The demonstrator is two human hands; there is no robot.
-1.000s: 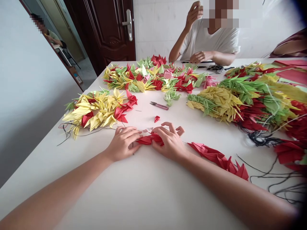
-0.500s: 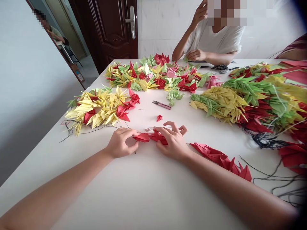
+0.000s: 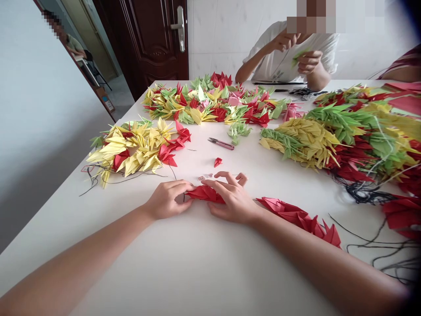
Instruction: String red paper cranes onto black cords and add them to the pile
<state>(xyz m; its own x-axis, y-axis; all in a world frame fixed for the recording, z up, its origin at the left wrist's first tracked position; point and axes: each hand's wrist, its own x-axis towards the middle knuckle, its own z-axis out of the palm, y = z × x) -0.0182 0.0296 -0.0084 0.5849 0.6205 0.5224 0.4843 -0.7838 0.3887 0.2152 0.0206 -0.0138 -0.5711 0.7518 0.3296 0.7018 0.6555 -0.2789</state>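
Red folded paper cranes (image 3: 204,192) lie pressed together on a dark string between my hands, low over the white table. The fingertips of my left hand (image 3: 169,198) pinch their left end, where the string comes out. My right hand (image 3: 233,197) curls over their right end with thumb and index finger, its other fingers raised; it partly hides the cranes. A further row of red cranes (image 3: 297,215) stretches to the right beside my right forearm. One small red folded piece (image 3: 217,162) sits beyond my hands, near small printed paper scraps (image 3: 201,178).
Pink-handled thread snips (image 3: 222,143) lie mid-table. Yellow and red crane strings (image 3: 138,147) are at left, a mixed pile (image 3: 210,103) behind, a large heap (image 3: 305,136) at right with tangled black thread (image 3: 365,193). Across the table, a person in white (image 3: 272,52) holds green paper.
The red cranes between my hands have closed up, my right hand shifting slightly left. Across the table, the other person has raised both hands with green paper and thread.
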